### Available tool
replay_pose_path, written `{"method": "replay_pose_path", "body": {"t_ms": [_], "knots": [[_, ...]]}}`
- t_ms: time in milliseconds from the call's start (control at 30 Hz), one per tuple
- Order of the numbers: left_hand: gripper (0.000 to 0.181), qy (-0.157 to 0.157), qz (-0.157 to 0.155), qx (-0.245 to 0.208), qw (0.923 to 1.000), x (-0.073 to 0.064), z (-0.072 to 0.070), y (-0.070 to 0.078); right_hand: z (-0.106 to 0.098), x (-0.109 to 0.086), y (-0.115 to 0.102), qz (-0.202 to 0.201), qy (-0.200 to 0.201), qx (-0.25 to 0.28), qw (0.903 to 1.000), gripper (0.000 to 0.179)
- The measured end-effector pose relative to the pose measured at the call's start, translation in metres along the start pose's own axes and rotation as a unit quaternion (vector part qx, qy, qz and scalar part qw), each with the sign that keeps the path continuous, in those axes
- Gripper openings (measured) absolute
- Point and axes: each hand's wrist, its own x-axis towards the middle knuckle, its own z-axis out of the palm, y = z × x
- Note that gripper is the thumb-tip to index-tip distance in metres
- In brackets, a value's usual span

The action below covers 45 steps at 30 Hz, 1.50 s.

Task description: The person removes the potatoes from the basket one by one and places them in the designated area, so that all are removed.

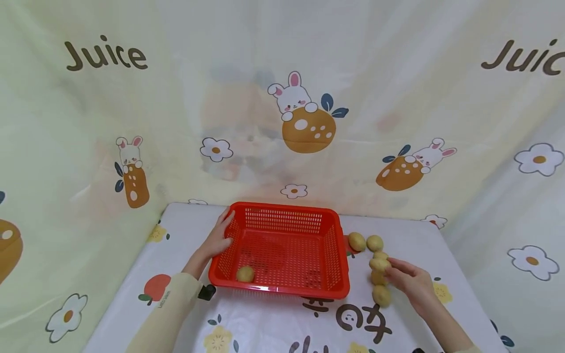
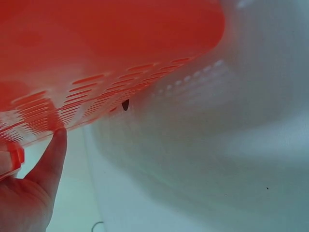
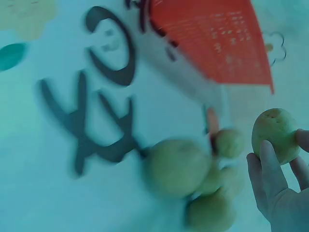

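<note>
A red plastic basket (image 1: 282, 290) with slotted walls stands on the table, with one potato (image 1: 245, 274) in its front left corner. My left hand (image 1: 215, 241) grips the basket's left side; in the left wrist view a digit lies against the slotted wall (image 2: 82, 92). Right of the basket, my right hand (image 1: 413, 284) pinches a potato (image 3: 275, 135) between thumb and fingers, raised above the others. Below and around it lie several more potatoes (image 1: 381, 296) in a rough line, two of them (image 1: 357, 241) near the basket's back right side. The held one partly hides those beneath.
A white patterned cloth (image 1: 256, 323) covers the table. Behind it and at both sides hang pale printed curtains (image 1: 247, 98). A small black object (image 1: 207, 292) sits by the basket's front left corner, beside my left sleeve (image 1: 169, 309).
</note>
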Motion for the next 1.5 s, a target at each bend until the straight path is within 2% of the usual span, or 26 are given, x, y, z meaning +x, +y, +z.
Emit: {"method": "replay_pose_path", "body": {"t_ms": [100,233,367,533,633,833,933,1033,1100,1267,1333,1400,1500], "knots": [[0.084,0.004,0.002,-0.001,1.0,-0.002,-0.001,0.0,-0.011,-0.009,0.018,0.016,-0.002,0.058,0.9982,0.053],[0.085,0.014,0.009,-0.001,0.9999,-0.001,-0.003,0.001,-0.023,-0.014,0.036,0.025,0.005,0.106,0.9941,0.027],[0.085,0.013,0.003,-0.007,0.9999,0.003,-0.004,0.003,-0.032,-0.016,0.044,0.033,0.007,0.131,0.9908,0.03],[0.086,0.0,-0.008,-0.007,0.9999,0.007,-0.003,0.002,-0.045,-0.02,0.05,0.066,0.027,0.135,0.9883,0.026],[0.086,0.002,-0.005,-0.007,1.0,0.007,-0.002,0.002,-0.051,-0.019,0.055,0.088,0.04,0.13,0.9868,0.02],[0.087,-0.001,-0.003,-0.006,1.0,0.004,-0.005,0.003,-0.051,-0.014,0.068,0.106,0.056,0.125,0.9849,0.021],[0.087,-0.005,-0.007,-0.008,0.9999,0.004,-0.007,0.003,-0.048,-0.011,0.067,0.094,0.058,0.081,0.9905,0.019],[0.087,-0.004,-0.004,-0.006,1.0,0.007,-0.01,0.005,-0.046,-0.005,0.064,0.065,0.063,-0.001,0.9959,0.036],[0.087,-0.002,0.001,0.0,1.0,0.01,-0.012,0.006,-0.045,0.001,0.062,0.05,0.069,-0.051,0.9951,0.049],[0.087,-0.001,0.006,0.045,0.9989,0.009,-0.014,0.007,-0.045,0.008,0.058,0.03,0.071,-0.138,0.9874,0.056],[0.087,0.001,0.001,0.079,0.9969,0.007,-0.014,0.008,-0.045,0.009,0.056,0.007,0.07,-0.185,0.9802,0.055],[0.086,0.003,-0.007,0.111,0.9937,0.004,-0.015,0.01,-0.045,0.01,0.053,-0.029,0.073,-0.237,0.9683,0.052],[0.085,0.007,-0.013,0.142,0.9898,0.003,-0.018,0.017,-0.045,0.013,0.044,-0.089,0.09,-0.317,0.94,0.048]]}}
